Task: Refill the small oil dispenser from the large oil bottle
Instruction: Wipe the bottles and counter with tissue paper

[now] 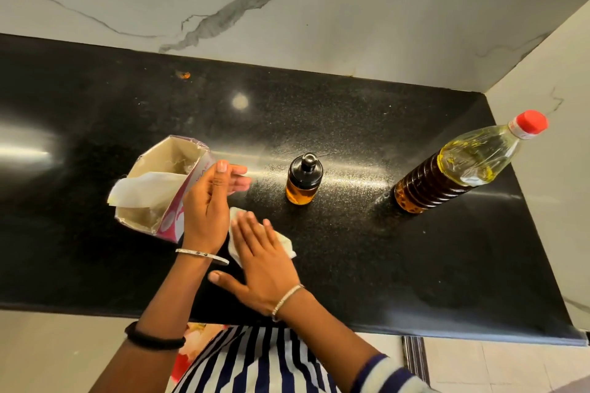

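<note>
Striped clothing (255, 360) fills the bottom edge, closest to the lens, and both forearms reach out from it. Under them lies the black speckled surface (383, 265), which runs back to a veined marble wall (287, 9). The large oil bottle (453, 169) stands at the right of the surface near the wall corner, its red cap (531, 122) on and amber oil inside. At the left sits an open tissue box (172, 220) with a white sheet (143, 191) hanging out of it. The left hand (207, 204) stands on edge just beside the box, fingers straight and holding nothing. The right hand (261, 258) lies flat, fingers straight, pressing a crumpled tissue (285, 244) onto the surface. The small oil dispenser (303, 180) stands upright between box and bottle, apart from both hands, black top on, oil in its lower part.
</note>
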